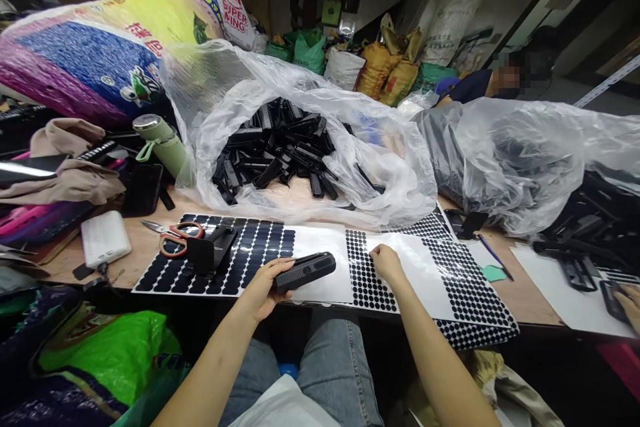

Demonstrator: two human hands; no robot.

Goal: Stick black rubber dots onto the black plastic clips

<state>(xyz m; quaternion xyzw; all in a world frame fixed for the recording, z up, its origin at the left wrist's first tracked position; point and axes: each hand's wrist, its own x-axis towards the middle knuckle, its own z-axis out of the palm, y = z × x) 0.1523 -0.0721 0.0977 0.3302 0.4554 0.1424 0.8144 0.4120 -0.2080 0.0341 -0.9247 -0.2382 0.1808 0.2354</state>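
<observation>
My left hand [265, 288] is wrapped round a black plastic casing [309, 271], long and ridged, held just above the table's front edge. My right hand [387, 263] is closed in a pinch over a white sheet of round black stickers [367, 273]; whether a sticker is between the fingertips is too small to tell. Left of the casing lies another sheet with larger black stickers [255, 250]. A black stand-like piece [213, 251] rests on that sheet. Beyond my hands, a clear plastic bag [405, 180] lies open with many black casings [285, 147] inside.
Orange-handled scissors [175, 235], a white power bank [105, 239], a phone [143, 190] and a green bottle [163, 140] stand or lie at left. A purple pen [495, 257] is at right. Another person's hand [629, 307] shows at the far right edge, near a second plastic bag [505, 160].
</observation>
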